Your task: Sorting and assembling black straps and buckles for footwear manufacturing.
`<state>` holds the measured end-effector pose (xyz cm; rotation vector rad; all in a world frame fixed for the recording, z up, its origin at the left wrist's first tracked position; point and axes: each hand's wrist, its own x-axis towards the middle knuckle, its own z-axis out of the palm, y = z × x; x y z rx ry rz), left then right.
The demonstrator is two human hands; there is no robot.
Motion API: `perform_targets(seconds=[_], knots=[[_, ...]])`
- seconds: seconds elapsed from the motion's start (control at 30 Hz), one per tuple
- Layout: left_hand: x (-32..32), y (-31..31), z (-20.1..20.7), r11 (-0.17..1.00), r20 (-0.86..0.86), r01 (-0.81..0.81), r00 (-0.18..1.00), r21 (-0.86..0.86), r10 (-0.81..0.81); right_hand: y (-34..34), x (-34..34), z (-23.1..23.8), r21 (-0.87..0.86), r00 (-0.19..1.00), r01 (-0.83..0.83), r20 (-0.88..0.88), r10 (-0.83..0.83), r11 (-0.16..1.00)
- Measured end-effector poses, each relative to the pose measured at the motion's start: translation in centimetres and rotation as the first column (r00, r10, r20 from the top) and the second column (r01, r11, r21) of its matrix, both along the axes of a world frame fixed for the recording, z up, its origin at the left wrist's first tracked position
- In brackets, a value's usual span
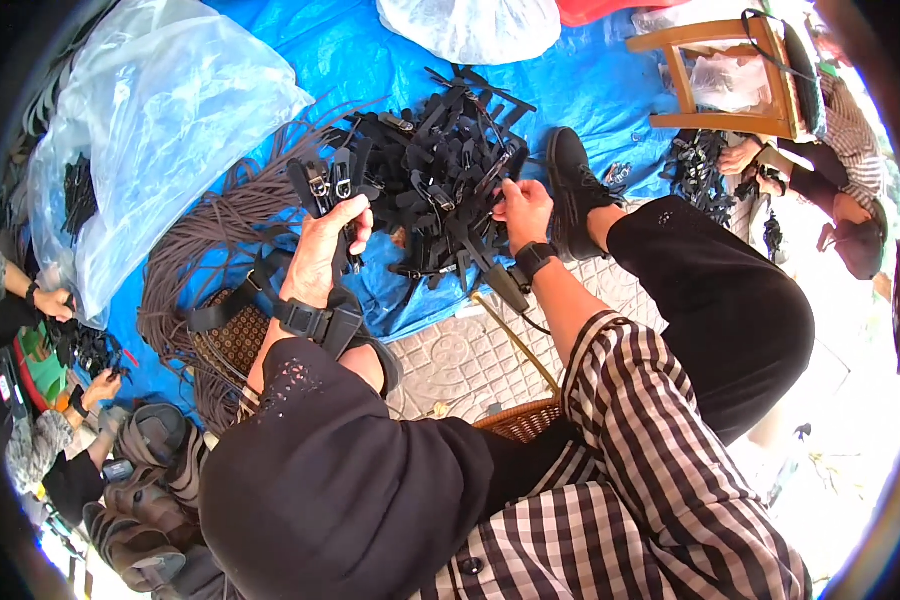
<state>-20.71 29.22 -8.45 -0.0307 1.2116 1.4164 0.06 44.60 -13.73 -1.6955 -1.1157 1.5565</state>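
Note:
My left hand (320, 245) is closed around a small bunch of black buckle straps (318, 187), their metal buckles showing above the fingers. A large heap of black straps (425, 150) with small buckles lies on the blue tarp in front of me. At the heap's right side, my right hand (527, 212) has its thumb and fingers pinched together on a black strap, partly hidden by the fingers. Both wrists wear black bands.
Long brown cords (185, 245) lie left of the heap on the blue tarp (355, 60). Clear plastic bags (170, 110) are at the back, a wooden stool (675, 80) at far right. Co-workers' hands (745, 155) handle black straps at both sides. A wicker basket (520, 420) sits near me.

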Motion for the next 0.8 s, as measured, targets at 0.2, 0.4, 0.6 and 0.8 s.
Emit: perform_targets(seconds=[0.2, 0.4, 0.6, 0.8], knots=[[-0.1, 0.0, 0.5, 0.998, 0.029, -0.05, 0.998, 0.034, 0.049, 3.1, -1.3, -1.6, -0.127, 0.972, -0.073, 0.214, 0.099, 0.989], [-0.2, -0.9, -0.2, 0.998, 0.035, -0.053, 0.998, -0.029, 0.054, 3.5, -3.4, -1.9, -0.291, 0.964, 0.095, 0.266, -0.015, 0.952], [0.5, 0.2, -0.3, 0.995, 0.034, 0.089, 0.996, -0.038, -0.087, 4.7, -1.1, -3.3, -0.391, 0.987, 0.122, 0.143, -0.071, 0.912], [0.8, 1.0, 0.1, 0.992, 0.024, 0.123, 0.992, -0.015, -0.123, 4.4, 0.0, -1.9, -0.268, 0.995, 0.088, 0.059, -0.075, 0.959]])
